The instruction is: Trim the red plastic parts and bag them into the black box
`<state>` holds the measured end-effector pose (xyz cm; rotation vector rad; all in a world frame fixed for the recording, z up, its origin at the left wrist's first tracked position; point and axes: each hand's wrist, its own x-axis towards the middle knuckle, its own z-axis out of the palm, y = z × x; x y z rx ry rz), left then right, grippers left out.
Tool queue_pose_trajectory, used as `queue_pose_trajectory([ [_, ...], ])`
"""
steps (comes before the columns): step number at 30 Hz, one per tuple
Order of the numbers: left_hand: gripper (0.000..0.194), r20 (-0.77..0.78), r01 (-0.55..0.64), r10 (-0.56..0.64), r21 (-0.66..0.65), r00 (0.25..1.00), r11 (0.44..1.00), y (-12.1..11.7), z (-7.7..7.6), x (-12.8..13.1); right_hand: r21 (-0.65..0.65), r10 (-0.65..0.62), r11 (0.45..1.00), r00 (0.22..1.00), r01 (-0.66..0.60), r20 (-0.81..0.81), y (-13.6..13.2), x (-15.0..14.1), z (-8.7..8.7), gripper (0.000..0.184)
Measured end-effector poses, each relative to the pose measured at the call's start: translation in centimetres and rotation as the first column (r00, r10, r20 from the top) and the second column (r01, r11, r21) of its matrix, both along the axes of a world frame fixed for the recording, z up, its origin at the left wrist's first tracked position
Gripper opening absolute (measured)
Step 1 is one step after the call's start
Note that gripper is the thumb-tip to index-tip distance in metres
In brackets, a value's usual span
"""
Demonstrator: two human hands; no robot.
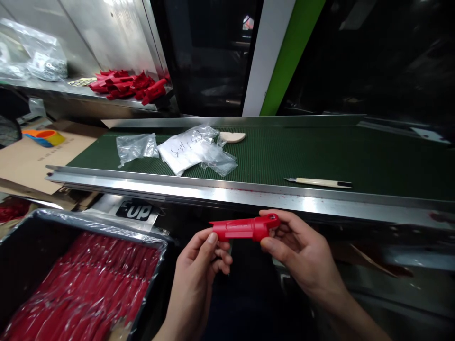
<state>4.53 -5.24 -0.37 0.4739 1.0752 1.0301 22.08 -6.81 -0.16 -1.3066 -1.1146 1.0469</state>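
A red plastic tubular part [243, 228] is held level in front of the conveyor's metal edge. Its open left end is pinched between the thumb and fingers of my left hand [199, 258]. At the other end, by a rounded lug with a hole, my right hand [302, 248] grips it between thumb and fingers. Beyond it on the green belt lies a craft knife [322, 182] with a pale handle, its blade pointing left.
Clear plastic bags and a white paper [185, 150] with handwriting lie on the green conveyor belt [270, 156], beside a pale half-round piece [232, 137]. A plastic-lined bin [161, 246] at lower left holds bagged red parts. More red parts [128, 85] are piled on a metal shelf.
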Motion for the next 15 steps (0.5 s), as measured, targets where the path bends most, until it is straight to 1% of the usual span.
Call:
queue_pose_trajectory([
  [3,0.027,0.007,-0.003,0.003,0.019,1.000,1.000,-0.2,0.0,-0.1,-0.001,-0.007,1.000,1.000,0.007,-0.002,0.1,0.1,-0.2,0.037],
  [5,0.026,0.007,-0.015,0.015,0.050,1.000,0.999,-0.3,0.1,-0.3,0.011,0.010,1.000,1.000,-0.010,0.021,0.0,0.4,-0.5,0.035],
  [6,0.026,-0.002,-0.019,0.019,0.072,1.000,0.997,-0.4,0.1,-0.3,0.028,0.027,0.999,0.998,-0.028,0.053,0.0,0.5,-0.7,0.036],
  [8,0.027,-0.037,-0.017,0.022,0.124,0.999,0.992,-0.4,0.1,-0.5,0.089,0.045,0.994,0.985,-0.061,0.169,-0.3,0.6,-1.1,0.038],
  [10,0.031,-0.065,-0.011,0.021,0.148,0.998,0.989,-0.4,-0.1,-0.6,0.188,0.040,0.977,0.951,-0.102,0.307,-0.7,0.5,-1.6,0.040],
  [12,0.037,-0.063,-0.009,0.018,0.135,0.998,0.991,-0.3,-0.2,-0.6,0.312,0.047,0.931,0.911,-0.188,0.409,-1.1,0.0,-2.1,0.043],
  [13,0.040,-0.053,-0.007,0.013,0.123,0.998,0.992,-0.3,-0.2,-0.7,0.369,0.061,0.895,0.886,-0.253,0.459,-1.3,-0.4,-2.3,0.045],
  [15,0.044,-0.034,0.002,0.002,0.107,0.999,0.994,-0.1,-0.1,-0.7,0.457,0.065,0.800,0.814,-0.388,0.578,-1.4,-1.4,-2.6,0.048],
])
